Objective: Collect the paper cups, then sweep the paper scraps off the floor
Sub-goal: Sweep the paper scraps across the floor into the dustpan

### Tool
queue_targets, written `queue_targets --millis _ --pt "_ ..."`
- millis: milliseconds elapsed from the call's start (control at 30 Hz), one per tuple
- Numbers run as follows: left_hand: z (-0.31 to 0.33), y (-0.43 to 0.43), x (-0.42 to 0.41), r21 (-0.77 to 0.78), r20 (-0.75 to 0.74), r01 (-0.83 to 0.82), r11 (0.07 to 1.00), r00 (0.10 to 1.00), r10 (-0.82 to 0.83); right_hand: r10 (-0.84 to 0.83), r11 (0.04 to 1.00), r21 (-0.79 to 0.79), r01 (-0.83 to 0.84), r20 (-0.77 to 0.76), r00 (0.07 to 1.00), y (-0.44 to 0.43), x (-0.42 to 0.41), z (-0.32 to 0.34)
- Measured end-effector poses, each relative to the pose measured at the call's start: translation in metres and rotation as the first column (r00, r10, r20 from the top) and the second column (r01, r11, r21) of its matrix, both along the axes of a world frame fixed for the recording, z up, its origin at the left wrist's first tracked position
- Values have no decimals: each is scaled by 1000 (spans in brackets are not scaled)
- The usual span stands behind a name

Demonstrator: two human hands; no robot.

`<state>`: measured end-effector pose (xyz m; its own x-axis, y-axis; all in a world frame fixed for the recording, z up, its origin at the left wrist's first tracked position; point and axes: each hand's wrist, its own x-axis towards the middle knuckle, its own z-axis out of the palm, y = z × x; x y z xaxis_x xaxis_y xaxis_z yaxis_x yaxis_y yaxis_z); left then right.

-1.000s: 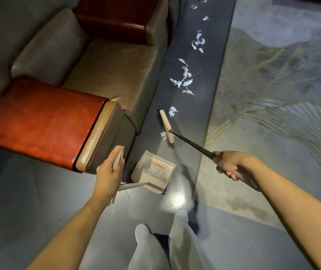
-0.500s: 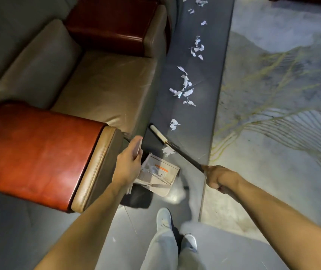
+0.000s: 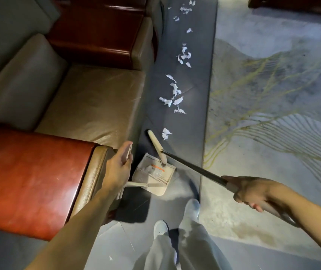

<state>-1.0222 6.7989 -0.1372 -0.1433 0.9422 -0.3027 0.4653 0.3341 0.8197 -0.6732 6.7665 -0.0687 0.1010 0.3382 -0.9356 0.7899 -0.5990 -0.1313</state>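
Observation:
White paper scraps [image 3: 172,98] lie in a line along the dark floor strip beside the sofa, the nearest scrap [image 3: 165,133] just beyond the broom head. My right hand [image 3: 247,190] grips the dark handle of a broom whose beige head [image 3: 156,147] rests at the mouth of the beige dustpan [image 3: 152,175]. A scrap lies inside the pan. My left hand [image 3: 119,166] grips the top of the dustpan's upright handle. No paper cups are in view.
A brown leather sofa [image 3: 89,106] with red wooden armrests [image 3: 29,172] stands close on the left. A pale patterned carpet [image 3: 272,106] covers the floor on the right. My shoes [image 3: 191,209] stand just behind the dustpan.
The broom head has swept toward me, from beyond a scrap to the dustpan's mouth; that scrap now lies in the pan. I stepped forward along the strip.

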Motion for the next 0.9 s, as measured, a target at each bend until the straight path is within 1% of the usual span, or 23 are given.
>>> queue_targets --millis 67,100,133,200,300,367,433,500,567,667,700,767,833,900 --pt "1 15 8 33 -4 29 999 1000 -29 20 998 56 -18 -43 999 16 8 2" --pt "1 25 14 40 2 40 998 999 -40 42 994 99 -39 -35 998 32 11 -2" --pt "-1 35 19 51 13 51 997 999 -52 70 993 94 -67 -27 997 50 12 -4" --pt "-6 53 28 47 13 50 998 999 -50 110 984 139 -110 8 994 95 20 -15" --pt "-11 80 44 37 -58 11 999 998 -9 194 965 161 -205 82 978 156 25 -29" --pt "-15 101 52 39 -67 -11 999 998 14 229 950 186 -249 121 966 190 22 -37" --pt "-17 123 58 29 -72 -25 999 997 27 323 923 174 -342 130 937 214 21 -48" --pt "-13 143 60 37 -94 -36 999 995 39 416 891 161 -425 89 905 224 23 -57" --pt "-6 160 61 49 -140 -63 997 988 69 466 880 102 -464 3 885 224 26 -68" --pt "3 176 67 35 -224 -69 997 972 75 489 869 -44 -493 -75 869 218 35 -63" --pt "5 180 69 31 -237 -57 998 970 63 470 875 -72 -479 -115 875 217 42 -60" --pt "9 183 73 14 -249 -55 998 967 56 411 892 -117 -436 -191 892 222 57 -49" --pt "11 184 76 -3 -262 -50 999 964 48 353 907 -162 -389 -214 911 230 74 -39" --pt "10 188 81 6 -216 -23 1000 976 24 245 939 -188 -288 -222 944 238 86 -32"
